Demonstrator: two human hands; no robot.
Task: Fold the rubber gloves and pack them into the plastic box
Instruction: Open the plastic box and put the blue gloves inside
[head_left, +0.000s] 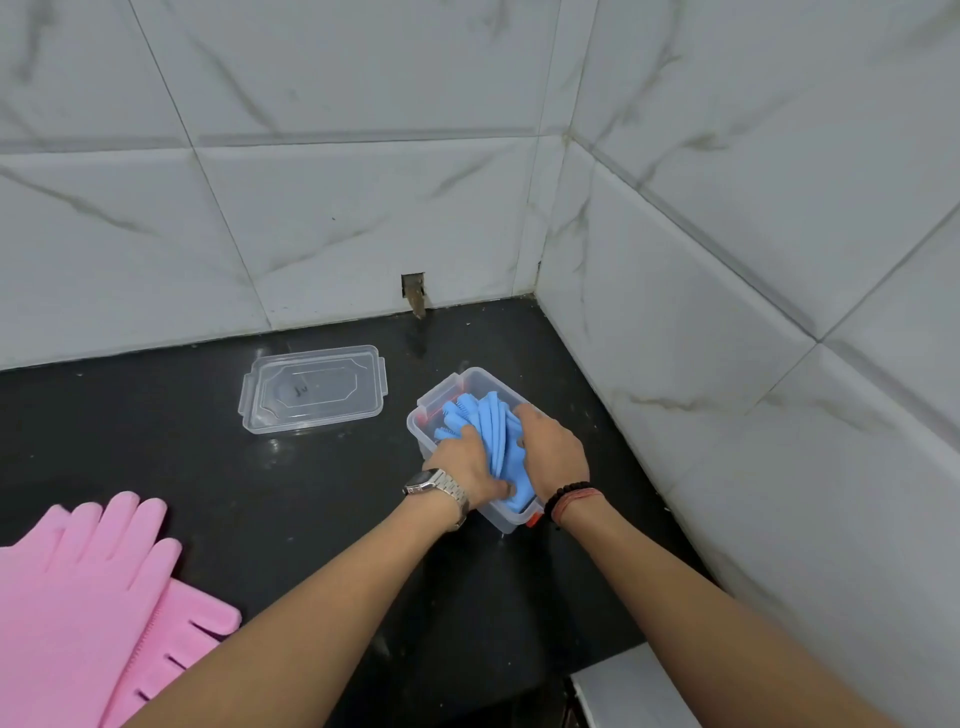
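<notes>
Blue rubber gloves are bunched up and sitting inside the clear plastic box, which is out on the black countertop not far from the corner where the two tiled walls meet. The person's got both hands in there: left hand with fingers curled down onto the left side of the bundle, right hand clamped over the right side, so the folded rubber is squeezed between them. Bristly little nubs show on the glove fingers poking toward the box's far end.

Room-wise, the box sits at an angle, its right side near the right wall with only a strip of counter between. Plenty of bare counter to the left and front though. The lid lies flat just beside the box on its left, not touching, see-through with clip tabs on its short ends. Orange-red latches show on the box ends.

Pink gloves lie flat at the bottom-left edge, well apart from the box, smooth and matte, one stacked over the other. A metal watch is on the left wrist, dark beaded bracelet on the right. The walls are glossy white marble-look tile.
</notes>
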